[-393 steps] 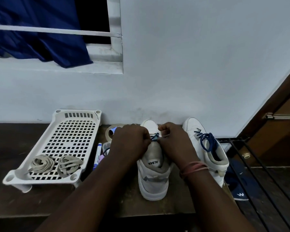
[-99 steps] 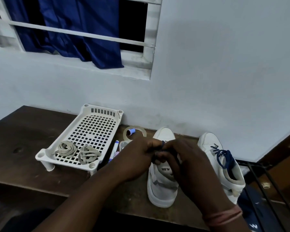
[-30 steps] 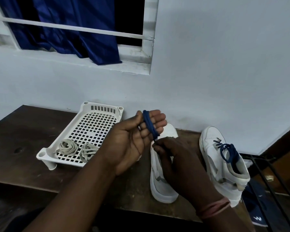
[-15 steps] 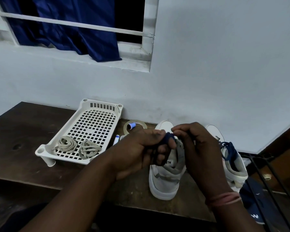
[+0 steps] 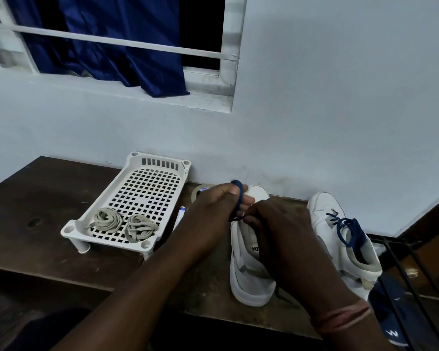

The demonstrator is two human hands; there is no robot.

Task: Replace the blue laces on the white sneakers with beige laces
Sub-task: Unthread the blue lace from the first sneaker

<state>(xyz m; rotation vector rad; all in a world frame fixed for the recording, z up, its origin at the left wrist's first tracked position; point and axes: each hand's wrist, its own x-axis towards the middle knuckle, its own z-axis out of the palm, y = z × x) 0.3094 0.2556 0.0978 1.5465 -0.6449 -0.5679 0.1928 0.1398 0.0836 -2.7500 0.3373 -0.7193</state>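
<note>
- Head view: two beige laces coiled in white tray.
- Left hand: fingers wrapped with blue lace.
- Right hand pinches the lace's end above unlaced sneaker.
- Laced sneaker far right.

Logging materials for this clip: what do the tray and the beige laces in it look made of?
The tray looks like moulded white plastic: gridded holes, slotted end wall, a cracked corner. The beige laces look like flat woven fabric, matte, lying in two loose coils; the fibre cannot be told.
</note>
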